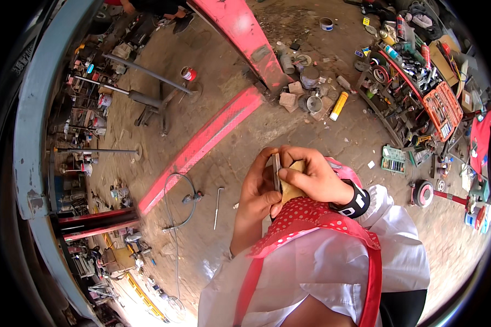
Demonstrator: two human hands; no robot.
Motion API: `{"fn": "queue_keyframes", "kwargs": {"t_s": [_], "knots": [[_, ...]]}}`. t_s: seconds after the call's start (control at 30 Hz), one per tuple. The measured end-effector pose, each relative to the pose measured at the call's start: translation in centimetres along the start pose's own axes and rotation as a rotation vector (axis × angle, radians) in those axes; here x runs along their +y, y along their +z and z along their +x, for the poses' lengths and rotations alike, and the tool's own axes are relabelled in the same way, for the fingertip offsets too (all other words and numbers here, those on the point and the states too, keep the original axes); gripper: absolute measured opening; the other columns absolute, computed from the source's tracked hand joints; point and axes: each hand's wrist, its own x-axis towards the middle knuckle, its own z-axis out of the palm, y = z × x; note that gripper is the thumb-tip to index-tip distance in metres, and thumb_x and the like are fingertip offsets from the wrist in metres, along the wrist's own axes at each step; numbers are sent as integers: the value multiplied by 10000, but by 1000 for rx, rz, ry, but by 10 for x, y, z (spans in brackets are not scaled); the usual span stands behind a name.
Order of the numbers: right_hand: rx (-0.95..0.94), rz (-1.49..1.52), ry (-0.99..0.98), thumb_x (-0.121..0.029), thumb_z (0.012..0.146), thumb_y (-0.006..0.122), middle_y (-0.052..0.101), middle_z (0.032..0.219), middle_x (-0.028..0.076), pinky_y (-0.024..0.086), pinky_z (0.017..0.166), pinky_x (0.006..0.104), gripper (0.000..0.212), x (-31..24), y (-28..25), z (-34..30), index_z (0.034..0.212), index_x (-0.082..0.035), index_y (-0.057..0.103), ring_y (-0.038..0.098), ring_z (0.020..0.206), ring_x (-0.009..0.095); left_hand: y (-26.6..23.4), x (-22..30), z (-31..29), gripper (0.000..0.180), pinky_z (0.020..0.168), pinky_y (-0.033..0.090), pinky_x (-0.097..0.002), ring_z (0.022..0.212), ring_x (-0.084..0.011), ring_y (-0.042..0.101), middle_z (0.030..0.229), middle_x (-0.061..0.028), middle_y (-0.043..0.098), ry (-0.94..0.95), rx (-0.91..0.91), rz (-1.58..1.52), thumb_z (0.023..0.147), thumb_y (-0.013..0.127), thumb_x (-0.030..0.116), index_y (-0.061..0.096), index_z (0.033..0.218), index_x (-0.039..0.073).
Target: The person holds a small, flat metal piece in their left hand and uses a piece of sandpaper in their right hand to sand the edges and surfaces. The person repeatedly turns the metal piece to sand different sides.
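Bricks (287, 100), a yellow tube (339, 106) and a red beam (202, 143) lie ahead; left hand (253, 189) clamps a flat bar (277, 170), right hand (317, 179) a tan sheet (291, 191).

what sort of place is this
Probably a repair workshop or garage: an open orange tool case and a smaller green case show at the right, and a worn red beam spans the dirty floor.
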Motion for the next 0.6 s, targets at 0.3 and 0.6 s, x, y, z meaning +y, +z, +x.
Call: {"fn": "queue_keyframes", "kwargs": {"t_s": [0.3,0.6], "knots": [[44,-130,-146,-82,835,595,465,650,18,365,545,246,153,7,2,0,746,-9,493,429,637,57,2,-1,-3,869,303,360,-216,364,-111,463,1074,-172,559,-44,53,-44,729,741,85,193,1401,25],[64,-84,-51,-111,851,590,462,635,-6,368,524,238,192,-9,-6,10,722,-18,482,433,627,40,7,2,-2,846,308,356,-224,358,-124,459,719,-129,581,-51,50,4,739,719,55,199,1407,25]]}}
